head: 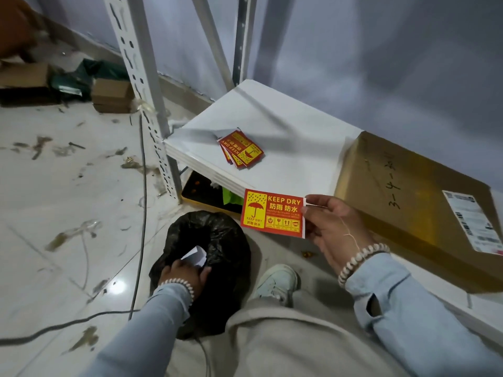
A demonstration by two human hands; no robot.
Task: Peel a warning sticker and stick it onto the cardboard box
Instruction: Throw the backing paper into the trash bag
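While held, one sticker [273, 213].

- Small print on the sticker [273, 213] in my right hand [330, 227]: too tiny to read.
- My left hand [186, 270] fingers hidden in black bag [217, 240].
- Cardboard box [408, 191] cut off at right edge; its label [472, 221] blurred.

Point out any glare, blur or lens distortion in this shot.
Head view: a bright glare spot on the floor tile; the shelf uprights bow from wide-angle distortion; the far clutter and the cardboard box look soft, while the sticker in the right hand reads sharply.
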